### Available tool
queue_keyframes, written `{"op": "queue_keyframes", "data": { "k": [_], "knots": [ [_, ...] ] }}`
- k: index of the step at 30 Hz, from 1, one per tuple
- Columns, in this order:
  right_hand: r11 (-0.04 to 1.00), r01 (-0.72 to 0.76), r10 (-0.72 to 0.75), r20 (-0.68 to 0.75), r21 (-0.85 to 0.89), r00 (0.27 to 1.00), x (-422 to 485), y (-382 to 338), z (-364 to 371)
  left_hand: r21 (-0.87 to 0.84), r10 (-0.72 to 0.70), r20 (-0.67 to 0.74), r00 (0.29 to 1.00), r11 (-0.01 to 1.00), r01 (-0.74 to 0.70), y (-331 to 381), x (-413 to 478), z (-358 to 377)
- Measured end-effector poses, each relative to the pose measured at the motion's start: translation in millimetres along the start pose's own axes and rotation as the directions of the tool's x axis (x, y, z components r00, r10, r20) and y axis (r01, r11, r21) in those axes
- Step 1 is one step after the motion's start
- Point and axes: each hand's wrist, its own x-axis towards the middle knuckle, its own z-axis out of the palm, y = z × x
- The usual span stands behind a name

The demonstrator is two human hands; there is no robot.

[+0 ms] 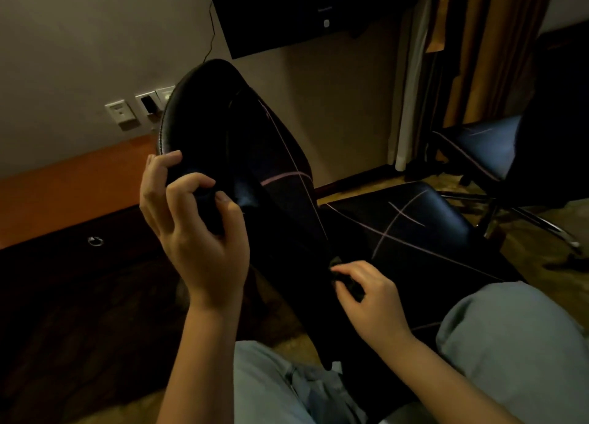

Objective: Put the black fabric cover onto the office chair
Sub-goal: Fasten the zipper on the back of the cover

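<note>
At the cover (280, 200) edge — curled fingers (191, 179)

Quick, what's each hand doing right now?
Left hand: closed, gripping the black fabric cover near the top of the chair back.
Right hand: closed, pinching the cover's edge lower down.

Black cover (287, 181) drawn part-way over the office chair (357, 296)
The cover is dark fabric crossed by thin pink lines. It is stretched down the right side of the chair's tilted back (194, 104), with its edge bunched at mid-height. The upper left of the back is bare, glossy black leather with a pale stitched seam. The seat (414, 219), lower right, shows the same pink-lined fabric.
</note>
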Motion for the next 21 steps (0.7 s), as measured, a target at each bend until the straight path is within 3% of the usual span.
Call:
{"op": "queue_keyframes", "data": {
  "k": [5, 10, 13, 18, 21],
  "knots": [
    [1.000, -0.006, 0.007, 0.014, -0.025, 1.000, 7.2, -5.3, -1.3, 0.009, 0.015, 0.007, 1.000, 1.000, -0.015, 1.9, 0.5, -1.8],
    [0.967, 0.250, -0.248, -0.043, 0.053, 0.968, 42.8, -68.6, 5.6, 0.017, 0.025, 0.004, 1.000, 1.000, -0.025, 1.3, 2.1, -1.2],
    [0.944, 0.322, -0.319, -0.046, 0.072, 0.947, 55.9, -90.5, 11.5, 0.008, 0.020, 0.003, 1.000, 1.000, -0.020, -0.9, 4.6, 1.0],
    [0.958, 0.275, -0.268, -0.085, 0.086, 0.960, 41.0, -63.6, 17.3, 0.009, 0.014, 0.022, 1.000, 1.000, -0.014, -6.4, 5.0, -0.2],
    [0.985, 0.159, -0.154, -0.082, 0.062, 0.985, 24.6, -32.8, 21.8, 0.019, 0.007, 0.019, 1.000, 1.000, -0.007, -12.5, 6.6, -0.2]
  ]
}}
